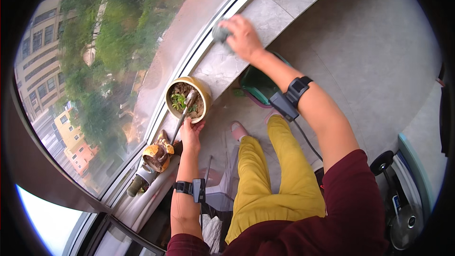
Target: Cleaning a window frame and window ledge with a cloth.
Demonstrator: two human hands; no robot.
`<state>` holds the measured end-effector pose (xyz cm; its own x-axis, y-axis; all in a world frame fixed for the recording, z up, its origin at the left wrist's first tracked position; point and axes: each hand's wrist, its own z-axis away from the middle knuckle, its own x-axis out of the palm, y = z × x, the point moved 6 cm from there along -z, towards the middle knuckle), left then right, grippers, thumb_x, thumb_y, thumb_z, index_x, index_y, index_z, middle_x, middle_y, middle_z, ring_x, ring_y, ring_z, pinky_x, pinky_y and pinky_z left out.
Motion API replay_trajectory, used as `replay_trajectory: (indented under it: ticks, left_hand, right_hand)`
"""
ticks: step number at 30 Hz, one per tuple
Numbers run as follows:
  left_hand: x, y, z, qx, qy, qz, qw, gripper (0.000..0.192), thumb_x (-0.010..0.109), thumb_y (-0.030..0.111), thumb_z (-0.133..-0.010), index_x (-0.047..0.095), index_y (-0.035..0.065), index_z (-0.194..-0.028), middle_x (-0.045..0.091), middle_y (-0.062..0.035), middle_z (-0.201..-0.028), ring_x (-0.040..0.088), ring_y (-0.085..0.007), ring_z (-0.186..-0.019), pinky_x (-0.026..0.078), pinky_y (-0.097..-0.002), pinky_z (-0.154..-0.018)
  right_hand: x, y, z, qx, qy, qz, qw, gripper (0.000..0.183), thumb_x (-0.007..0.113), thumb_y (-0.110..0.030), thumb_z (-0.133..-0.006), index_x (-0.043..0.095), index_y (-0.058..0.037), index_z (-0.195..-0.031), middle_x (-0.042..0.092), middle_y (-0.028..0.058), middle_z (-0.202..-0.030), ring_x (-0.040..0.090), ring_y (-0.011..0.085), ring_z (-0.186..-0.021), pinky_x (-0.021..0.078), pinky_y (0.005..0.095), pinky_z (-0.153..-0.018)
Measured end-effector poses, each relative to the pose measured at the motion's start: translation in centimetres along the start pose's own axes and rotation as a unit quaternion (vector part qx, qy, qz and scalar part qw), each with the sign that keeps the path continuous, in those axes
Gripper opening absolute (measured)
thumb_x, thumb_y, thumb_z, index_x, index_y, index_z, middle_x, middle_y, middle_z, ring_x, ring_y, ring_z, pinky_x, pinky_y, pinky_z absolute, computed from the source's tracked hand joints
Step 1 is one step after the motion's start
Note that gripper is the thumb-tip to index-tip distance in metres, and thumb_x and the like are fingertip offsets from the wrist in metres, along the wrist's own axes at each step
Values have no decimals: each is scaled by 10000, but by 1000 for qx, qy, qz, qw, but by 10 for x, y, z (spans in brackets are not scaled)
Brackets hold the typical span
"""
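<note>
My right hand point(245, 37) grips a crumpled grey-green cloth point(222, 32), blurred, over the marble-look windowsill point(272, 9) beside the window frame. Against the near side of a yellow-glazed plant pot point(206, 90) is my left hand point(192, 136), its fingers on the pot wall below the rim. Brown soil point(197, 112) and a small green plant point(178, 101) fill the pot. A small trowel point(185, 108) rests with its dirty blade in the soil, and its dark handle reaches over the rim past my left hand. Whether the sill bears the pot's full weight, I cannot tell.
A brown and yellow ornamental planter point(156, 156) and a potted cactus point(135, 185) stand farther along the sill. On the floor sits a green plastic basin point(259, 85), under my right forearm. A pedestal fan point(403, 225) is at the lower right.
</note>
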<state>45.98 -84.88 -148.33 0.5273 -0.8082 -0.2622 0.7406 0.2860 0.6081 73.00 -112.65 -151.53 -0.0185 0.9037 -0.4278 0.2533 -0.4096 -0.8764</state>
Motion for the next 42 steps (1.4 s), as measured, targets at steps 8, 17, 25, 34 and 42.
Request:
replay_trajectory:
  ticks: [8,17,25,34,42]
  left_hand:
    - [16,3,-2,-8,-70,-24,997,344,472,259,-954,530,-6,-1166,664,-155,-1032,653,-251,-908,513,-380,-811]
    - [-4,6,-13,-12,-70,-65,995,273,478,242,-974,543,16,-1114,654,-115,-992,659,-237,-849,527,-356,-740]
    - [-7,6,-13,-25,-66,-167,983,418,492,418,-990,504,54,-1195,645,-99,-1035,658,-210,-840,521,-315,-710]
    - [2,-18,39,-68,-139,-92,984,483,433,452,-1009,500,20,-1217,656,-135,-1044,649,-202,-869,529,-323,-767]
    - [-24,9,94,-2,-262,-243,934,591,485,298,-1012,265,46,-1500,654,-86,-1039,630,-139,-849,498,-275,-786]
  right_hand:
    - [-73,78,-72,90,156,305,935,579,617,-108,-827,465,-83,-1386,436,133,-1408,370,321,-1326,309,435,-1108]
    - [93,-46,26,43,-210,198,956,397,424,-170,-943,546,-96,-1313,454,130,-1409,427,337,-1264,380,459,-1021]
    - [8,19,22,-80,-84,348,930,449,434,-132,-938,505,-266,-1361,415,44,-1466,365,280,-1357,308,473,-1111]
    - [-131,64,30,176,-8,454,873,340,496,-166,-913,604,-181,-1235,528,82,-1252,524,310,-1142,485,422,-883]
    - [-170,21,235,345,-189,334,856,375,523,-138,-891,598,-235,-1245,518,117,-1260,525,344,-1140,491,445,-918]
